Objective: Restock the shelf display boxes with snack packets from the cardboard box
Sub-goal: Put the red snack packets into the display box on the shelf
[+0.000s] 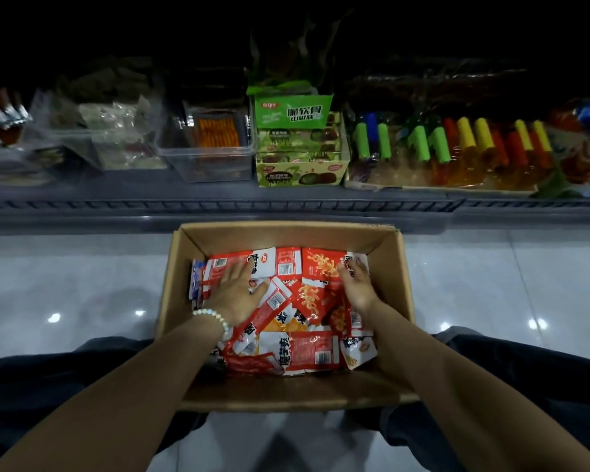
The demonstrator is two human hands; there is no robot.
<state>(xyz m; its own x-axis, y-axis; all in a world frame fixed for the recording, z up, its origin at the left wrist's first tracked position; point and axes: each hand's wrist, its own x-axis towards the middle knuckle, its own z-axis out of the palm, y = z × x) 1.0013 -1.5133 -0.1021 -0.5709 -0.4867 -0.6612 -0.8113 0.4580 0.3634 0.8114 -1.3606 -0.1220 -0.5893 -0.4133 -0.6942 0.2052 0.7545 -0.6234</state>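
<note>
Nearest the camera, legs in dark trousers [31, 379] are spread to either side of both forearms. An open cardboard box [286, 391] sits on the floor between the legs, and both arms reach over its near wall. A bead bracelet [212, 318] circles the left wrist.

Inside the box, under and between the two hands, lies a loose layer of red and white snack packets [304, 352], overlapping at all angles with barcodes showing. The left hand [239, 287] lies palm down on the packets. Its fingers are straight and slightly spread, pressing flat rather than gripping. The right hand [355, 284] stands on its outer edge among the packets with its palm turned toward the left hand. Its fingers are relaxed and only slightly bent. A few blue packets [195, 277] are wedged upright against the box wall just outside the left hand.

Beyond the fingertips rises the far wall of the box. Glossy pale floor [82, 277] spreads out to both sides of the hands.

Farther still, the grey shelf [286, 206] runs across the view. A green display box [300, 148] of wrapped snacks stands straight ahead of the hands. Beyond the left hand is a clear plastic tub [208, 155] holding orange sticks. Beyond the right hand a tray of coloured tubes [440, 148] shows green, red and yellow caps.
</note>
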